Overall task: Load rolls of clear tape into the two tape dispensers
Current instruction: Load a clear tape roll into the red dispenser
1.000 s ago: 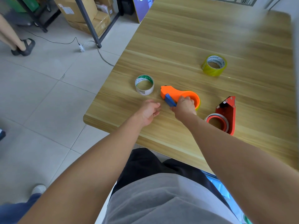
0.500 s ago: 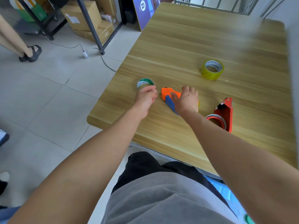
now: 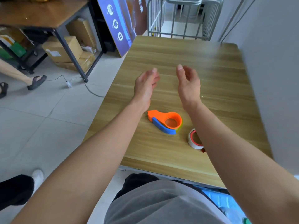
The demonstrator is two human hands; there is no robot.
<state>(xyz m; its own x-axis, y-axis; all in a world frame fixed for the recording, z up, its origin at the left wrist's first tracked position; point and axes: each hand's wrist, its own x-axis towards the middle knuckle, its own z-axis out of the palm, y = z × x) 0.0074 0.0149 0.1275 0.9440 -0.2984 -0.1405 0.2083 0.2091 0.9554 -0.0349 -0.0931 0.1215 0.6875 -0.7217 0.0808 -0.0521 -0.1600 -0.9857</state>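
Hands hover apart over the table (image 3: 178,50): your left hand (image 3: 145,88) and your right hand (image 3: 188,85) face palm to palm, fingers relaxed and loosely spread, gripping nothing. Nearer you than both hands, between your forearms and just below your left wrist, the orange tape dispenser (image 3: 165,122) lies flat on the wood. Its blue lever (image 3: 161,128) runs along the near side, and a yellowish edge shows under its round end. Below your right wrist, a white tape roll (image 3: 193,140) around a red ring peeks out beside your forearm, which hides the rest.
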